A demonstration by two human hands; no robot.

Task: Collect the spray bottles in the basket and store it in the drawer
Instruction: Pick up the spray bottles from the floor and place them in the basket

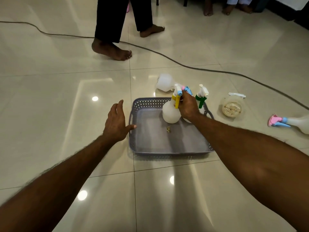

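Observation:
A grey plastic basket (150, 148) sits on the tiled floor. Inside its far right corner stand a white spray bottle with a yellow trigger (170, 113) and one with a green trigger (201, 96). My right hand (188, 108) grips the yellow-trigger bottle at its neck. My left hand (116, 123) hovers open beside the basket's left rim. Another white bottle (164, 82) lies on its side beyond the basket, its blue-pink head partly hidden by my hand. A bottle with a pink and blue head (292, 123) lies on the floor at the right.
A clear round container (232, 108) and a white strip (237, 94) lie right of the basket. A dark cable (167, 56) crosses the floor behind. A person's bare feet (113, 51) stand beyond it; more feet at the top right. A small scrap (168, 129) lies in the basket.

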